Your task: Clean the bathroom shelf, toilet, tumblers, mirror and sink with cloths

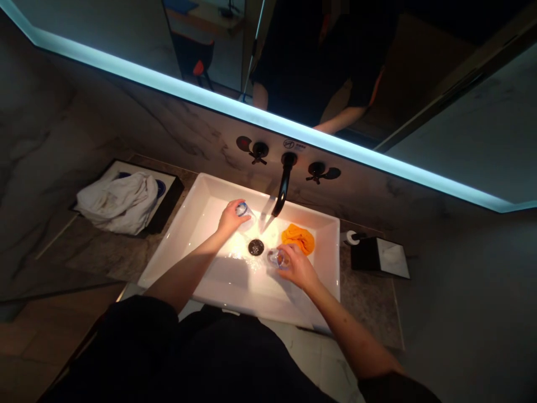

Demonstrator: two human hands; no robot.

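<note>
orange cloth [298,237] beside right hand [298,267], black faucet [283,187] above

Both my hands are in the white sink [201,207]. My left hand [230,217] grips a clear glass [244,211] at the far side, just left of the black wall spout [283,187], with water running beside it. My right hand [298,267] holds a second glass [277,258] near the drain [255,247]. An orange cloth [298,237] lies in the basin, just beyond my right hand. On the counter, a white towel [119,202] sits bunched on a dark tray [170,193] at left, and a small dark box [380,257] stands at right. The lit mirror edge [168,84] runs along the far wall.
</note>
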